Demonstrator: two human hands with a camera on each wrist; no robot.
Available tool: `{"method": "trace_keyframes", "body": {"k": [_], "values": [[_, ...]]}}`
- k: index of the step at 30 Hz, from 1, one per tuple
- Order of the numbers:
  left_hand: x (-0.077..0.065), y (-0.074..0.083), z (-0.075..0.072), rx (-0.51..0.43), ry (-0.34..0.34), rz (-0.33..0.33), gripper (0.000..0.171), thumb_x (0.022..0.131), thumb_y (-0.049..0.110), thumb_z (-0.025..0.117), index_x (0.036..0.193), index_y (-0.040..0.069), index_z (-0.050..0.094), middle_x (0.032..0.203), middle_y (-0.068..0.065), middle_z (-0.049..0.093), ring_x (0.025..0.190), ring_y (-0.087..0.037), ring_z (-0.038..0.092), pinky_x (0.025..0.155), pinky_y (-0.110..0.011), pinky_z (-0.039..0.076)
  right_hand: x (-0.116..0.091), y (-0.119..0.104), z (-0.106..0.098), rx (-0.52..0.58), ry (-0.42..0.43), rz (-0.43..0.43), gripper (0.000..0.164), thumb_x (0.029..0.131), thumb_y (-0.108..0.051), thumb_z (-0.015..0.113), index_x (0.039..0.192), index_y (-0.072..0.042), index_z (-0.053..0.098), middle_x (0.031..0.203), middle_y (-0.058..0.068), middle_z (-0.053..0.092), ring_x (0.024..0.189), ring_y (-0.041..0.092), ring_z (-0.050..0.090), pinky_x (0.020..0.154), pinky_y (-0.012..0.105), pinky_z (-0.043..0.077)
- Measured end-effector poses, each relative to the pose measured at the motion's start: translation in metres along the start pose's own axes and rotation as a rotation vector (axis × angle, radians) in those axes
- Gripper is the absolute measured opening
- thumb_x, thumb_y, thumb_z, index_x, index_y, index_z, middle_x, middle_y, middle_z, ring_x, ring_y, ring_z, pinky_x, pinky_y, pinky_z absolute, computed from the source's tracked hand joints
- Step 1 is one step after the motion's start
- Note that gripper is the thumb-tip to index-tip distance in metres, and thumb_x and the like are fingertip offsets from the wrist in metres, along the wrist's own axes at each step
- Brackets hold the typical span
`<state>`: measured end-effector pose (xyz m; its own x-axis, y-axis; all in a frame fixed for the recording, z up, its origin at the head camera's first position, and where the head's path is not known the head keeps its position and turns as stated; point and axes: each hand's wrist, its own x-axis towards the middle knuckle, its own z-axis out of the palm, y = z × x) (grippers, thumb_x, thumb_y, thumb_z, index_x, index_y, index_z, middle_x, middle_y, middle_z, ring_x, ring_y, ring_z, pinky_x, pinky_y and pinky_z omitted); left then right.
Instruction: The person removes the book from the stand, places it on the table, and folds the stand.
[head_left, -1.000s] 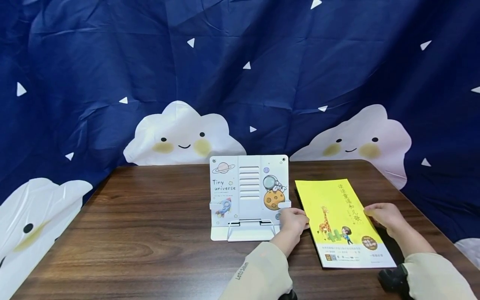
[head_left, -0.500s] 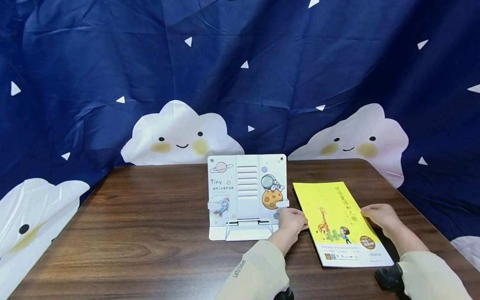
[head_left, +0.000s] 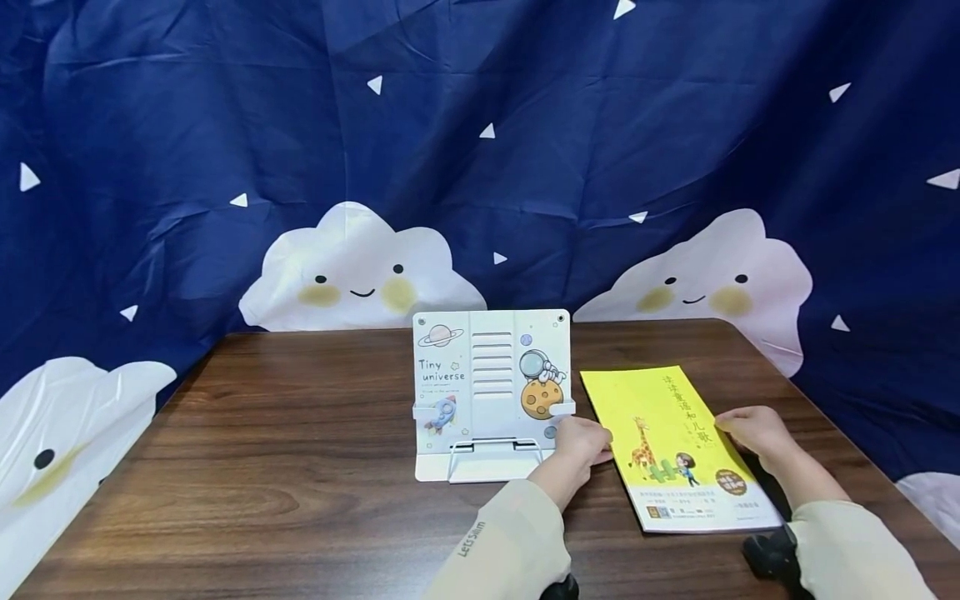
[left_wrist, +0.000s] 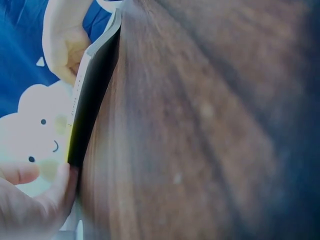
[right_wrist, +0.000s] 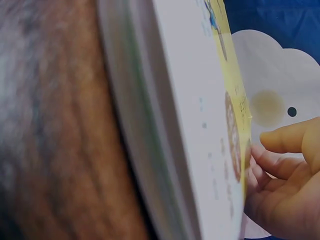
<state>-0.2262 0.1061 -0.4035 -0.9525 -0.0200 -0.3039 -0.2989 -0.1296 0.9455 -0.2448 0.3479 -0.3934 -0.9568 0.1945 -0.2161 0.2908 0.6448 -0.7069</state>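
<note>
A yellow book (head_left: 675, 450) with a giraffe and a child on its cover lies face up over the table's right side. My left hand (head_left: 577, 448) holds its left edge, fingertips right at the cover. At the opposite edge, the fingers of my right hand (head_left: 757, 432) grip it from the side. In the left wrist view the left hand (left_wrist: 37, 200) meets the edge of the book (left_wrist: 75, 107), whose dark underside shows. The right wrist view has curled fingers of the right hand (right_wrist: 285, 175) against the book's edge (right_wrist: 185, 125).
A white metal book stand (head_left: 492, 412) printed with a planet, rocket and astronaut stands just left of the left hand. The brown wooden table (head_left: 300, 450) spreads to the left. Behind it hangs a blue curtain (head_left: 420, 167) with white clouds.
The book's far edge has come slightly nearer and lower, and its near edge has risen a little. Both hands stay at its sides. The whole view has shifted slightly.
</note>
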Motion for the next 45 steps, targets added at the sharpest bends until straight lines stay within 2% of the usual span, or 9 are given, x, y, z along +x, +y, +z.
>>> {"method": "trace_keyframes", "body": {"k": [5, 8, 15, 20, 24, 29, 35, 40, 45], "values": [[-0.005, 0.003, 0.002, 0.015, -0.001, 0.015, 0.008, 0.077, -0.009, 0.057, 0.085, -0.009, 0.059, 0.082, -0.009, 0.053, 0.071, -0.020, 0.064, 0.069, -0.031, 0.058, -0.003, -0.001, 0.001, 0.018, 0.001, 0.004, 0.045, 0.088, -0.011, 0.048, 0.114, 0.025, 0.047, 0.066, 0.004, 0.048, 0.066, 0.017, 0.046, 0.056, 0.023, 0.036], [-0.009, 0.005, 0.003, 0.042, -0.002, 0.031, 0.009, 0.076, -0.007, 0.058, 0.085, -0.010, 0.060, 0.083, -0.010, 0.054, 0.076, -0.023, 0.064, 0.070, -0.033, 0.058, -0.004, 0.000, 0.002, 0.026, 0.006, 0.000, 0.044, 0.087, -0.010, 0.047, 0.113, 0.026, 0.047, 0.061, -0.001, 0.043, 0.062, 0.014, 0.043, 0.056, 0.024, 0.036], [-0.016, 0.011, 0.003, 0.149, -0.019, 0.057, 0.009, 0.077, -0.001, 0.061, 0.083, -0.008, 0.064, 0.080, -0.007, 0.055, 0.071, -0.016, 0.056, 0.065, -0.030, 0.055, -0.003, 0.000, 0.001, 0.021, 0.026, -0.004, 0.043, 0.087, -0.011, 0.050, 0.111, 0.025, 0.050, 0.082, 0.015, 0.054, 0.076, 0.022, 0.048, 0.057, 0.020, 0.038], [-0.017, 0.014, -0.001, 0.254, -0.018, 0.094, 0.007, 0.078, 0.001, 0.062, 0.080, -0.004, 0.065, 0.072, -0.003, 0.054, 0.062, -0.013, 0.050, 0.053, -0.021, 0.043, -0.003, -0.002, 0.002, 0.014, 0.040, -0.016, 0.044, 0.087, -0.010, 0.049, 0.112, 0.025, 0.049, 0.101, 0.033, 0.053, 0.089, 0.033, 0.051, 0.059, 0.020, 0.041], [-0.018, 0.014, -0.002, 0.281, -0.007, 0.098, 0.006, 0.078, 0.002, 0.062, 0.079, -0.003, 0.066, 0.068, -0.003, 0.053, 0.059, -0.013, 0.048, 0.051, -0.021, 0.039, -0.004, -0.003, 0.002, 0.007, 0.046, -0.043, 0.043, 0.087, -0.009, 0.049, 0.110, 0.026, 0.049, 0.101, 0.035, 0.054, 0.081, 0.027, 0.056, 0.058, 0.023, 0.046], [-0.018, 0.014, -0.003, 0.286, -0.010, 0.068, 0.008, 0.080, 0.004, 0.062, 0.082, -0.003, 0.064, 0.072, -0.004, 0.053, 0.060, -0.014, 0.049, 0.052, -0.023, 0.042, -0.003, -0.001, -0.002, 0.010, 0.046, -0.054, 0.041, 0.088, -0.008, 0.048, 0.108, 0.027, 0.050, 0.084, 0.022, 0.060, 0.065, 0.010, 0.055, 0.055, 0.023, 0.050], [-0.019, 0.015, -0.005, 0.305, -0.040, 0.045, 0.014, 0.082, 0.008, 0.062, 0.090, -0.004, 0.064, 0.079, -0.006, 0.056, 0.065, -0.016, 0.053, 0.058, -0.028, 0.049, -0.002, -0.002, -0.010, 0.038, 0.013, -0.053, 0.042, 0.089, -0.009, 0.049, 0.107, 0.028, 0.048, 0.072, 0.003, 0.061, 0.062, 0.009, 0.054, 0.056, 0.022, 0.051], [-0.020, 0.017, -0.008, 0.327, -0.056, 0.050, 0.016, 0.083, 0.011, 0.062, 0.092, -0.003, 0.065, 0.076, -0.005, 0.055, 0.062, -0.017, 0.051, 0.053, -0.026, 0.043, 0.001, -0.003, -0.016, 0.040, -0.008, -0.066, 0.041, 0.089, -0.013, 0.051, 0.106, 0.025, 0.052, 0.069, -0.001, 0.060, 0.061, 0.007, 0.055, 0.055, 0.022, 0.052], [-0.018, 0.017, -0.011, 0.321, -0.055, 0.048, 0.011, 0.083, 0.010, 0.060, 0.085, 0.000, 0.064, 0.062, -0.003, 0.050, 0.052, -0.013, 0.042, 0.045, -0.023, 0.034, -0.001, -0.013, -0.020, 0.045, -0.002, -0.078, 0.044, 0.091, -0.016, 0.052, 0.109, 0.024, 0.051, 0.071, -0.002, 0.060, 0.062, 0.006, 0.056, 0.056, 0.022, 0.052]]}}
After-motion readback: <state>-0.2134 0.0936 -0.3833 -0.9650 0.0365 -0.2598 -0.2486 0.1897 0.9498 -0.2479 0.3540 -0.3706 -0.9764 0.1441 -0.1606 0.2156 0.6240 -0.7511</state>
